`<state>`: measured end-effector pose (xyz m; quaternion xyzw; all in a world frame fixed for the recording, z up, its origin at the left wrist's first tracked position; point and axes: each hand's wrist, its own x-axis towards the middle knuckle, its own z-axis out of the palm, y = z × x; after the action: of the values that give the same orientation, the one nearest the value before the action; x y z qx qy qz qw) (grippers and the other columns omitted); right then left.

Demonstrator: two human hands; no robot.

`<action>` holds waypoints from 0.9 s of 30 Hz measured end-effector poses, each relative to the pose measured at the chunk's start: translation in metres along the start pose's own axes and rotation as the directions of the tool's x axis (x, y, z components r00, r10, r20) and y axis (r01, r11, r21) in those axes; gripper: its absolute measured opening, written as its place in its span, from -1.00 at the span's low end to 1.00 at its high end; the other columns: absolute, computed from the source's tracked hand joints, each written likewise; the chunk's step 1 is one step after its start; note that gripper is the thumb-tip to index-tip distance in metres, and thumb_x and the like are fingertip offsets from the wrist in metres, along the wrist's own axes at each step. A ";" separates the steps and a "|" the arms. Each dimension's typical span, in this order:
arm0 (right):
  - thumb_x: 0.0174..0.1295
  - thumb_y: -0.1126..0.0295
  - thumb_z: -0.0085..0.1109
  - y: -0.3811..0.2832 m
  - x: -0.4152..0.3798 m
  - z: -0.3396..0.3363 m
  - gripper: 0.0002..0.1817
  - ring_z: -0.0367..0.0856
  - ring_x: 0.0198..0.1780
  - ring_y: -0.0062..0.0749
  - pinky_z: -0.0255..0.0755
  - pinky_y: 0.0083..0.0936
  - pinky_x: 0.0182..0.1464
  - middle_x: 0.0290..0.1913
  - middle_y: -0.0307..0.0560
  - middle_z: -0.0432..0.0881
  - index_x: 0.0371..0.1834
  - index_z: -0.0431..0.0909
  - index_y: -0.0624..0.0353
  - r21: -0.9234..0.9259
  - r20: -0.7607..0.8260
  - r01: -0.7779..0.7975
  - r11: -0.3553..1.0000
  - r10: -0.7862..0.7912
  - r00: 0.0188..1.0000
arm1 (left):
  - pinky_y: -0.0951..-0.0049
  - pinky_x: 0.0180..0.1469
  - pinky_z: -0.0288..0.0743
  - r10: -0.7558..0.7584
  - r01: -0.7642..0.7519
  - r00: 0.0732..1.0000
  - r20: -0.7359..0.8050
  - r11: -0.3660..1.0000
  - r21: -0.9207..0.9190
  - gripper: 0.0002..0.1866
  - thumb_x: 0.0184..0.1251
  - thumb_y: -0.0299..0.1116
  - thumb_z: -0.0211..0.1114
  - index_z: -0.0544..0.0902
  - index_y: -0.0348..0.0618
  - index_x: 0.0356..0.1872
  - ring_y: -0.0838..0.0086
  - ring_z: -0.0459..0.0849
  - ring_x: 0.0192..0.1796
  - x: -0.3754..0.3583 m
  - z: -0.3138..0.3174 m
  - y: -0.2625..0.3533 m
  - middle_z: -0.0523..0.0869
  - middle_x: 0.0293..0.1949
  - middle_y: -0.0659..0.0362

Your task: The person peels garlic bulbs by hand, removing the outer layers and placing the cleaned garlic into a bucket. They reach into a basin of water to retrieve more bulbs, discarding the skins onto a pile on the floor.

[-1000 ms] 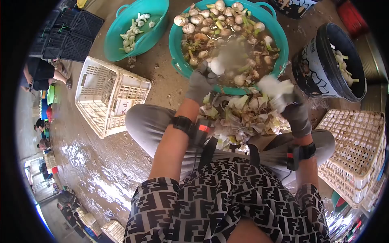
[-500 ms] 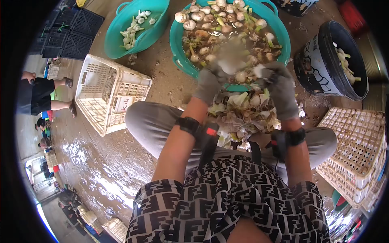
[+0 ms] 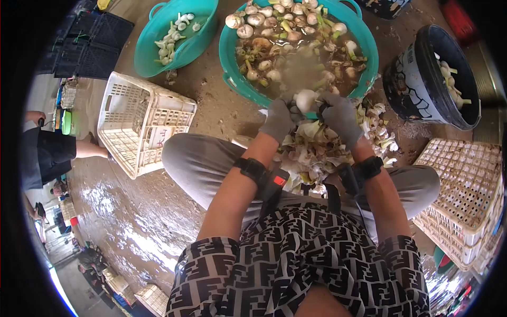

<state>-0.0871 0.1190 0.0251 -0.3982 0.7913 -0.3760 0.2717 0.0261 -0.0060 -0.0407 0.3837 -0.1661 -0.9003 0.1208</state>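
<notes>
A whitish garlic bulb [image 3: 306, 100] is between my two gloved hands, just over the near rim of a green tub [image 3: 228, 63]. My left hand [image 3: 279, 119] has its fingers closed against the bulb's left side. On the other side, the curled fingers of my right hand [image 3: 340, 117] press at the bulb; their tips are partly hidden. Many garlic bulbs [image 3: 255, 20] with stems float in the tub's muddy water. Below my hands lies a heap of stripped garlic skins [image 3: 311, 150], between my folded legs and the tub.
A smaller green tub [image 3: 145, 53] with cleaned white garlic stands at upper left. A black bucket [image 3: 401, 79] holding garlic is on the right. White plastic crates [image 3: 158, 124] flank me, including a stack [image 3: 459, 185] at right. A person [image 3: 50, 153] is at far left on the wet floor.
My right hand has moved left and down, closer to my left hand, and the bulb now shows clearly between them. The person at far left has shifted nearer the crate.
</notes>
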 end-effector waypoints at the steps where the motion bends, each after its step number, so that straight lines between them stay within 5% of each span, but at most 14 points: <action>1: 0.02 0.39 0.22 -0.011 -0.009 0.000 -0.75 0.62 -0.34 -0.24 0.45 -0.37 -0.25 -0.43 -0.03 0.62 -0.20 0.56 0.13 0.202 0.103 -0.104 0.974 0.084 0.991 | 0.59 -0.71 0.22 0.099 -0.096 0.992 -0.076 0.994 0.044 -0.75 0.34 -0.19 0.02 0.49 -0.11 -0.43 0.60 0.27 -0.72 0.003 -0.001 -0.002 0.38 -0.69 0.30; 2: 0.01 0.38 0.22 -0.021 -0.016 -0.001 -0.75 0.64 -0.32 -0.19 0.47 -0.36 -0.24 -0.45 -0.01 0.63 -0.19 0.57 0.09 0.382 0.218 -0.220 0.898 0.143 0.965 | 0.59 -0.71 0.22 0.201 -0.189 0.969 -0.146 0.977 0.095 -0.77 0.34 -0.21 0.03 0.48 -0.11 -0.43 0.61 0.28 -0.71 0.006 -0.002 -0.003 0.38 -0.67 0.30; 7: 0.00 0.37 0.28 0.003 -0.030 0.012 -0.53 0.59 -0.20 -0.39 0.47 -0.47 -0.16 -0.21 -0.02 0.60 0.03 0.43 0.11 -0.290 0.108 0.287 0.913 -0.267 0.958 | 0.63 -0.71 0.20 0.263 -0.238 0.952 -0.158 0.958 0.161 -0.83 0.32 -0.30 0.08 0.41 -0.10 -0.45 0.63 0.34 -0.65 0.000 -0.009 0.031 0.40 -0.60 0.30; 9: 0.01 0.39 0.28 0.016 -0.026 0.011 -0.42 0.56 -0.10 -0.41 0.46 -0.52 -0.09 -0.06 -0.02 0.55 0.15 0.33 0.11 -0.248 0.045 0.256 0.934 -0.253 0.967 | 0.67 -0.68 0.24 0.243 -0.188 0.955 -0.171 0.939 0.288 -0.84 0.30 -0.31 0.10 0.42 -0.12 -0.43 0.63 0.39 -0.62 -0.012 0.005 0.042 0.44 -0.57 0.29; 11: 0.02 0.44 0.26 0.023 -0.014 0.006 -0.32 0.51 0.00 -0.41 0.44 -0.56 -0.02 0.08 -0.03 0.47 0.26 0.20 0.12 0.315 0.119 -0.012 0.949 -0.027 0.993 | 0.66 -0.63 0.32 0.139 -0.151 0.989 0.060 0.873 0.465 -0.85 0.29 -0.31 0.12 0.47 -0.17 -0.34 0.62 0.45 -0.58 -0.022 0.019 0.038 0.48 -0.54 0.27; 14: 0.08 0.58 0.16 0.053 -0.006 0.002 -0.43 0.51 -0.01 -0.43 0.45 -0.55 -0.02 -0.06 -0.09 0.53 0.21 0.25 0.21 0.658 0.147 -0.001 0.753 -0.127 0.981 | 0.57 -0.46 0.48 0.015 -0.215 0.947 0.320 0.768 0.603 -0.71 0.23 -0.30 0.21 0.51 -0.24 -0.09 0.58 0.56 -0.46 -0.028 0.051 0.035 0.57 -0.41 0.22; 15: 0.05 0.70 0.12 0.056 -0.005 -0.007 -0.52 0.54 -0.08 -0.47 0.46 -0.59 -0.02 -0.09 -0.12 0.54 0.11 0.33 0.25 0.662 -0.076 0.292 0.690 -0.325 0.943 | 0.56 -0.44 0.49 0.110 -0.318 0.932 0.346 0.705 0.633 -0.68 0.22 -0.30 0.22 0.50 -0.24 -0.06 0.57 0.57 -0.45 -0.020 0.058 0.034 0.59 -0.38 0.21; 16: 0.07 0.58 0.15 0.070 -0.001 -0.026 -0.60 0.55 -0.16 -0.48 0.47 -0.58 -0.08 -0.15 -0.16 0.55 0.02 0.37 0.24 0.270 -0.152 0.368 0.890 -0.338 0.929 | 0.55 -0.43 0.49 0.199 -0.413 0.905 0.377 0.631 0.657 -0.65 0.21 -0.30 0.23 0.50 -0.25 -0.02 0.56 0.58 -0.44 -0.010 0.064 0.037 0.60 -0.34 0.20; 18: 0.12 0.54 0.10 0.085 0.000 -0.074 -0.67 0.56 -0.23 -0.46 0.47 -0.57 -0.16 -0.20 -0.13 0.56 -0.01 0.40 0.26 -0.263 -0.283 0.328 0.907 -0.397 0.873 | 0.46 -0.24 0.50 0.356 -0.753 0.448 0.820 -0.345 0.561 -0.61 0.16 -0.29 0.27 0.49 -0.21 0.00 0.41 0.62 -0.25 0.027 0.050 0.041 0.62 -0.15 0.12; 20: 0.17 0.49 0.04 0.096 0.004 -0.138 -0.73 0.58 -0.31 -0.44 0.48 -0.56 -0.24 -0.25 -0.11 0.58 -0.04 0.43 0.28 -0.603 -0.404 0.231 0.763 -0.542 0.737 | 0.34 -0.06 0.44 0.332 -0.382 0.827 0.454 -0.261 0.886 -0.59 0.13 -0.26 0.26 0.49 -0.14 0.01 0.26 0.58 -0.07 0.022 0.071 0.044 0.59 -0.06 0.06; 22: 0.22 0.45 -0.02 0.101 0.003 -0.190 -0.76 0.59 -0.38 -0.41 0.48 -0.54 -0.32 -0.31 -0.08 0.59 -0.08 0.45 0.30 -0.722 -0.486 0.124 0.681 -0.626 0.610 | 0.27 0.06 0.38 0.294 -0.107 0.933 0.206 -0.320 0.941 -0.60 0.12 -0.23 0.24 0.50 -0.10 0.00 0.16 0.53 0.04 0.062 0.052 0.035 0.57 0.00 0.01; 25: 0.17 0.46 0.02 0.114 0.002 -0.187 -0.70 0.50 -0.37 -0.52 0.41 -0.61 -0.30 -0.29 -0.14 0.55 -0.02 0.44 0.30 0.130 -0.540 0.160 0.979 -0.065 0.839 | 0.24 0.06 0.39 0.305 -0.017 0.941 0.146 -0.389 0.921 -0.66 0.14 -0.25 0.18 0.55 -0.08 -0.05 0.14 0.54 0.04 0.103 0.019 0.020 0.60 -0.06 -0.01; 26: 0.10 0.48 0.09 0.103 0.002 -0.165 -0.62 0.41 -0.28 -0.63 0.35 -0.68 -0.25 -0.22 -0.22 0.49 0.04 0.43 0.25 0.832 -0.272 0.170 0.527 0.121 0.955 | 0.24 0.06 0.39 0.303 -0.010 0.944 0.134 -0.376 0.926 -0.67 0.13 -0.25 0.17 0.57 -0.08 -0.06 0.14 0.54 0.03 0.106 0.018 0.024 0.61 -0.08 -0.01; 27: 0.07 0.45 0.16 0.107 0.001 -0.146 -0.60 0.45 -0.30 -0.60 0.38 -0.65 -0.25 -0.26 -0.21 0.52 0.03 0.45 0.24 0.704 -0.129 0.040 0.709 0.072 0.989 | 0.24 0.05 0.40 0.295 0.003 0.949 0.112 -0.362 0.932 -0.68 0.12 -0.25 0.17 0.58 -0.08 -0.08 0.14 0.55 0.01 0.106 0.014 0.025 0.62 -0.09 -0.01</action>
<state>-0.2397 0.2161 0.0217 -0.2290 0.6092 -0.6751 0.3474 -0.0537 -0.0625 -0.0913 0.3728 -0.8655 -0.3155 -0.1119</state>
